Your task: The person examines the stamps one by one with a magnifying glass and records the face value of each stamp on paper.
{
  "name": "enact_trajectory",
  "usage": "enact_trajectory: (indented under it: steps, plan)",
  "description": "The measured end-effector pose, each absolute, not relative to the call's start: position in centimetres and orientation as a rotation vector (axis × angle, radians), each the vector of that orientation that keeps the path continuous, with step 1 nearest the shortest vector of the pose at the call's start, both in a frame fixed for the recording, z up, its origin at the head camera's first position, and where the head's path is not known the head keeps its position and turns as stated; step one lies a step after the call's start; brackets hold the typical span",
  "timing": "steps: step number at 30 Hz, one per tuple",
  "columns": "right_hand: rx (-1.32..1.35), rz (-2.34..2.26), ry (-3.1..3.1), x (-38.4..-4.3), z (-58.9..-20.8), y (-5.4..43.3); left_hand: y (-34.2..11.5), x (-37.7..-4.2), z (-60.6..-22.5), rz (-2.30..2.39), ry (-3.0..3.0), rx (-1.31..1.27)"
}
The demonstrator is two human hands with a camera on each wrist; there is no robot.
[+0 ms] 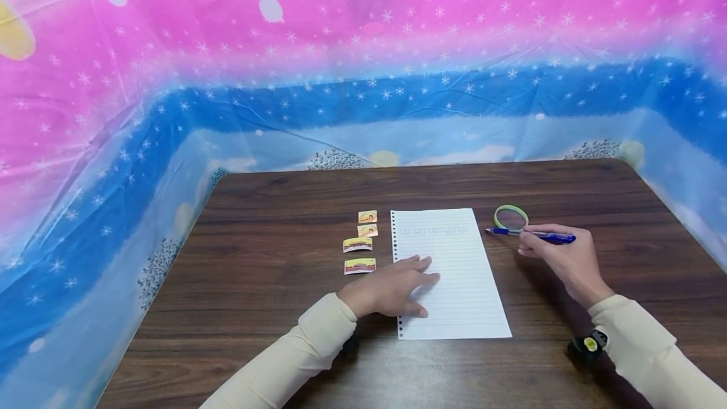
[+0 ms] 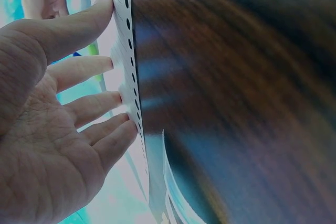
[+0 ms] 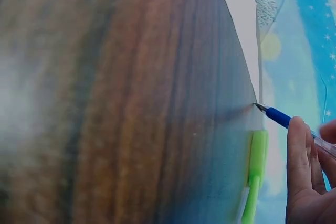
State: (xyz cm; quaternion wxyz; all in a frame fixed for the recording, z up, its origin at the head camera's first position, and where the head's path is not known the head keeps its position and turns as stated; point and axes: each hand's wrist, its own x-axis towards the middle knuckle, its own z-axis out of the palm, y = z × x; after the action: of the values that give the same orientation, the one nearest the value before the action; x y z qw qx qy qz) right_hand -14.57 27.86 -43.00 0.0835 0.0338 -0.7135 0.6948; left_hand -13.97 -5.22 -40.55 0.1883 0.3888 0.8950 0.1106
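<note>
A sheet of lined paper (image 1: 449,276) with punched holes down its left side lies on the table, with a row of faint written marks near its top. My left hand (image 1: 397,286) rests on the paper's left part, fingers spread; the left wrist view shows the fingertips (image 2: 107,64) at the sheet by the holes. Right of the paper, my right hand (image 1: 562,257) pinches a blue pen (image 1: 500,231) between thumb and fingers. Its tip points left toward the paper's edge, and in the right wrist view the pen (image 3: 276,116) shows its dark point.
A light green ring-shaped thing (image 1: 496,216) lies just beyond the pen. Several small yellow, red and orange picture cards (image 1: 360,266) form a column left of the paper. The brown wooden table (image 1: 255,232) is backed by a pink and blue patterned cloth (image 1: 352,74).
</note>
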Motion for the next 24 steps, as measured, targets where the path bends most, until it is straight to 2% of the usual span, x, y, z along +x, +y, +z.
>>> enact_trajectory:
  steps: [8, 17, 24]
  plan:
    - [0.108, 1.988, -2.186, -13.8, -43.2, 28.3, -5.1, -14.0, -40.7, 0.299, 2.524, 1.094]
    - [-0.075, 1.527, -2.546, -12.9, -43.2, 28.5, -5.2, -14.1, -40.9, 0.314, 2.52, 1.086]
    - [-0.081, 1.149, -2.796, -12.7, -43.2, 28.1, -5.1, -14.1, -40.8, 0.317, 2.519, 1.08]
